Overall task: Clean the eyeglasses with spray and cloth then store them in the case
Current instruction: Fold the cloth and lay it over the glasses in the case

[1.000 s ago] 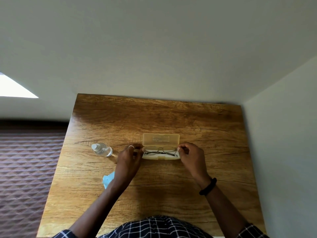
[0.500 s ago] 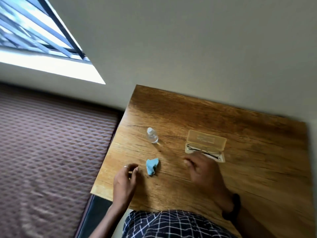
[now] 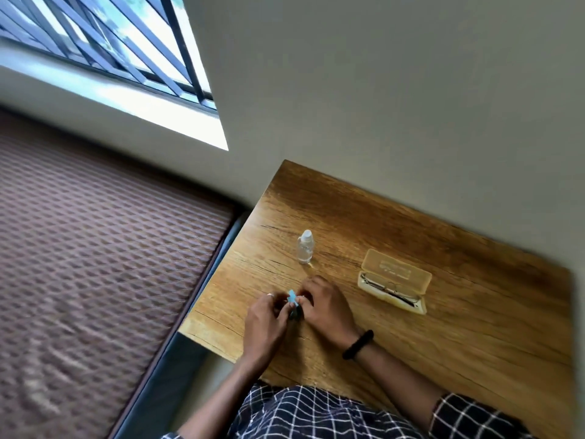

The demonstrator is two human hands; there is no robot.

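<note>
We see both hands meeting near the left front edge of the wooden counter [image 3: 443, 327]. Our left hand [image 3: 264, 324] and right hand [image 3: 327, 308] each have a closed grip on the small blue cloth [image 3: 292, 297], pinched between the fingertips of both, with only a scrap of it showing. The spray bottle [image 3: 305, 247] stands upright just beyond the hands, apart from them. To the right, well clear of the hands, the translucent case [image 3: 395, 282] lies with its lid open, and the eyeglasses [image 3: 389, 291] rest folded in its lower half. A black band [image 3: 357, 344] circles the right wrist.
</note>
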